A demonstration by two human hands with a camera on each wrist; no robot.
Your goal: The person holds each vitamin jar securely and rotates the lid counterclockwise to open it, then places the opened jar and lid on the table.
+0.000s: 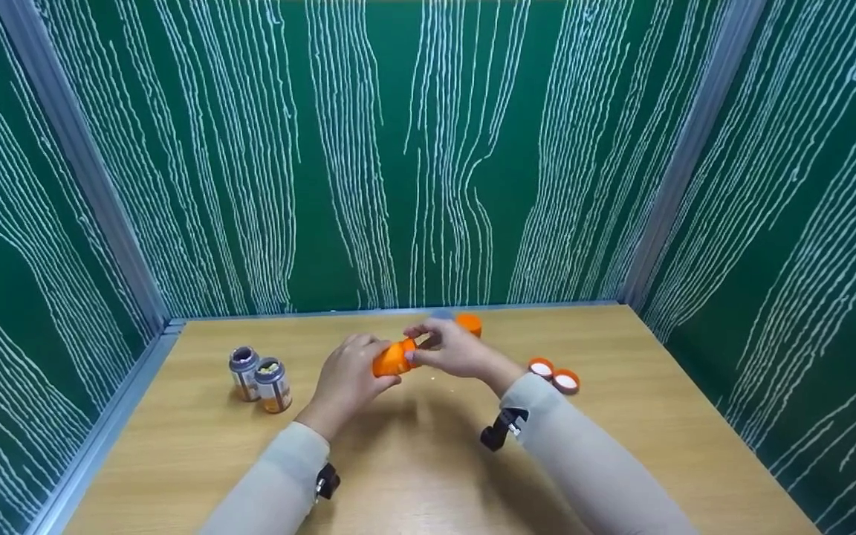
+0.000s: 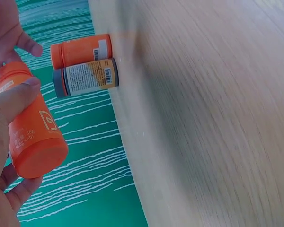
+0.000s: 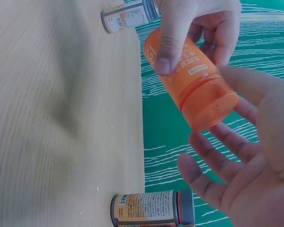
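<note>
Between my hands an orange supplement bottle (image 1: 392,358) is held tilted above the table, its orange cap (image 3: 210,104) still on. My left hand (image 1: 350,375) grips the bottle body, the thumb (image 2: 21,99) lying along its side. At the cap end, my right hand (image 1: 461,351) has its fingers loosely spread; in the right wrist view the thumb side lies against or just beside the cap, while several fingertips stand apart from it. Whether the right hand touches the cap is hard to tell.
Two uncapped grey-rimmed bottles (image 1: 272,386) stand at left, one showing pale contents. Two orange-rimmed caps (image 1: 566,382) lie at right, white insides up. Behind the right hand stand another orange bottle (image 2: 80,49) and a grey-capped bottle (image 2: 87,78). Small white specks dot the wooden table (image 1: 212,461).
</note>
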